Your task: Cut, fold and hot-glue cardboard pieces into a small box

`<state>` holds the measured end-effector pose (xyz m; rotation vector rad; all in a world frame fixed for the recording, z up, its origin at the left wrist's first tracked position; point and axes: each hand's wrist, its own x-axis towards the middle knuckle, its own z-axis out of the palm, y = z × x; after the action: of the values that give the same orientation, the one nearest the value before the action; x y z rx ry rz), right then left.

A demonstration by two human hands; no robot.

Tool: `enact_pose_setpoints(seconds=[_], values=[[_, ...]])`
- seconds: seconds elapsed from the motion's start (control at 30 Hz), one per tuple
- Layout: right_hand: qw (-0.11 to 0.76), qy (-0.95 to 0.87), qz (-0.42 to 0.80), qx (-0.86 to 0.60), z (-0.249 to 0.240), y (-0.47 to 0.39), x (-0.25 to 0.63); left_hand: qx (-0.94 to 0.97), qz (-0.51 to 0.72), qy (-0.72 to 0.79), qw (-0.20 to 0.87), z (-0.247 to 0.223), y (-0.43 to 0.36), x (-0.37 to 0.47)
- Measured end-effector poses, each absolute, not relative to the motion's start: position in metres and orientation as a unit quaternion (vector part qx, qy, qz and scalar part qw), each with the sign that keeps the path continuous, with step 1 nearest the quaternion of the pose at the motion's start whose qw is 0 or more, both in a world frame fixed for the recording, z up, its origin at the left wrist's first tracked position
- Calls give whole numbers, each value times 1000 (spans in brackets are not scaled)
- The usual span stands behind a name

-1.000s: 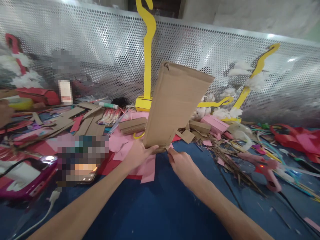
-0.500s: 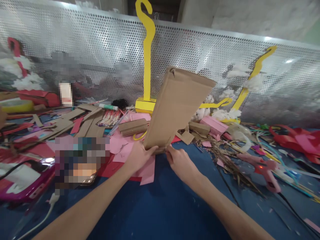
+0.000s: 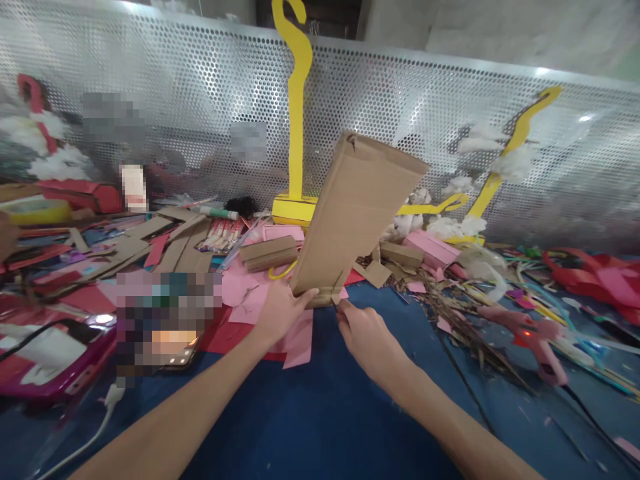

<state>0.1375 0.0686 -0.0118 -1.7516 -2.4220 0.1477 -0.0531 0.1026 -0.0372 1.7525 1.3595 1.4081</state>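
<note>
At the far left, a red hooked piece [image 3: 34, 97] is already dressed with white fluff [image 3: 63, 163], and loose cardboard strips [image 3: 185, 247] and pink paper [image 3: 240, 287] are scattered nearer the middle of the blue tabletop [image 3: 310, 413]. The lower left edge of a folded cardboard piece [image 3: 360, 200] is gripped by the left hand [image 3: 277, 313], the thumb laid across its near face. Behind it, a yellow hooked upright [image 3: 296, 147] is set on a yellow base [image 3: 290, 211], with no fluff seen on it. The cardboard piece is held tilted in the centre, its wide end up and leaning rightward; its folds are formed, but its visible faces are bare brown, with no coloured paper or fluff added. The fingers of the right hand [image 3: 367, 333] are curled in at the lower right corner; whether anything is pinched there cannot be told. Farther right, a leaning yellow piece [image 3: 523, 127] is already trimmed with fluff, and a pink glue gun [image 3: 543, 340] is left lying with its red light lit
</note>
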Motion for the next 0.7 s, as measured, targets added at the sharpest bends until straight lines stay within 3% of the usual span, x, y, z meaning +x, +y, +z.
enact_pose_setpoints(seconds=[0.33, 0.7], values=[[91, -813, 42, -573, -12, 82, 139, 661, 532, 421, 321, -37, 104, -54], [65, -820, 19, -568, -13, 86, 132, 626, 565, 464, 271, -38, 110, -51]])
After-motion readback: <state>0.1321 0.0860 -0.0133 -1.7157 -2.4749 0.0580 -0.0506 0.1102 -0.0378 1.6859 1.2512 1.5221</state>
